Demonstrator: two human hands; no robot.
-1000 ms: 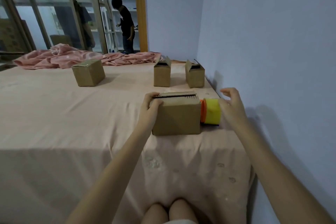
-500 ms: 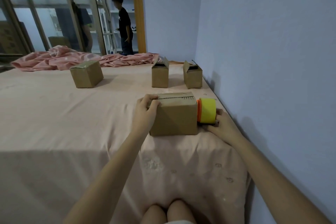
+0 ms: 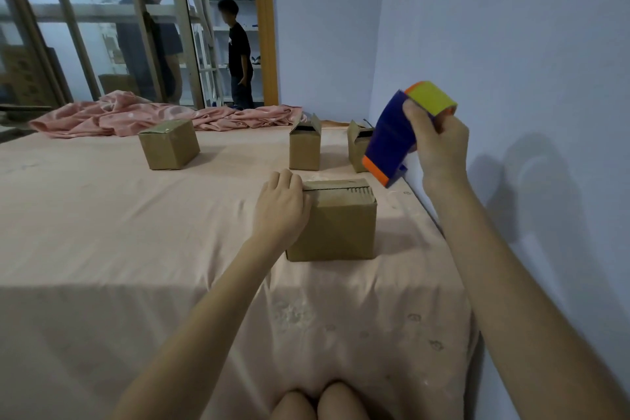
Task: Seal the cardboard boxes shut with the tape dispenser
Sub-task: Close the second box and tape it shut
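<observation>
Change: your right hand (image 3: 439, 143) has lifted the tape dispenser (image 3: 395, 140) off the bed; half a second ago it lay beside the near cardboard box (image 3: 335, 225), and now it is in the air above and to the right of that box.
Right hand: your fingers are curled round the dispenser's handle, just under the yellow tape roll (image 3: 431, 97); the blue body slants down to the left, with its orange end lowest.
Left hand: your left hand (image 3: 281, 211) stays on the near box's left top edge, fingers bent over the corner and holding the top flaps down.
Near box: it stands on the pink sheet (image 3: 119, 232) near the right edge of the bed, close to the blue wall (image 3: 511, 44); a dark seam runs along the top between the flaps.
Other boxes: two open-flapped boxes, the middle box (image 3: 305, 147) and the far-right box (image 3: 358, 147), stand behind it; the dispenser partly covers the far-right one.
Left box: a closed box (image 3: 168, 145) sits well apart to the left.
Back of bed: a crumpled pink blanket (image 3: 136, 114) lies along the far edge.
Beyond: two people (image 3: 238, 51) stand past the glass partition (image 3: 85, 27).
</observation>
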